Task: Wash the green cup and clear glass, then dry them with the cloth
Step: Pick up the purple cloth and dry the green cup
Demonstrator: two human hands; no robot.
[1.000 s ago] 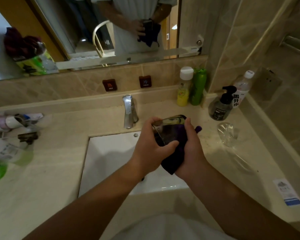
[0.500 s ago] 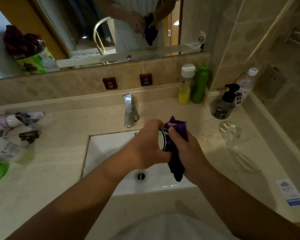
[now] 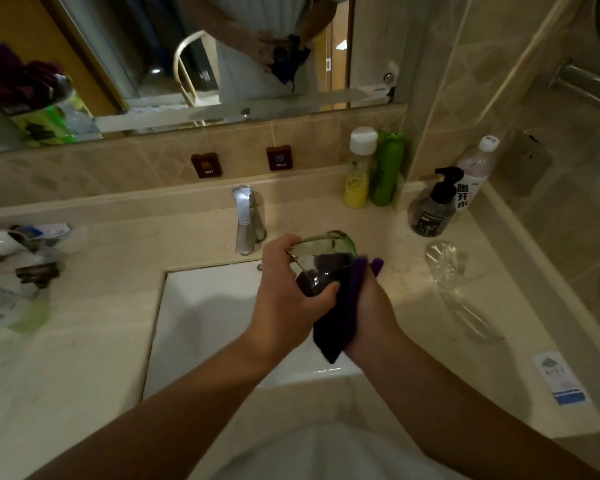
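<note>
Over the white sink (image 3: 201,306), my left hand (image 3: 284,299) grips the green-tinted cup (image 3: 321,261), tilted with its mouth toward me. My right hand (image 3: 371,313) holds the dark purple cloth (image 3: 340,320) pressed against the cup's right side and underside; the cloth hangs down below both hands. The clear glass (image 3: 442,261) stands by itself on the counter to the right, apart from both hands.
A chrome tap (image 3: 246,220) rises behind the sink. Yellow and green bottles (image 3: 371,168), a dark pump bottle (image 3: 432,206) and a water bottle (image 3: 475,174) crowd the back right corner. Toiletries (image 3: 14,258) lie on the left counter. A paper card (image 3: 561,379) lies at the right.
The cup has turned in my hands: half a second ago the cloth covered its top, now its mouth shows again and the cloth sits at its right side and below.
</note>
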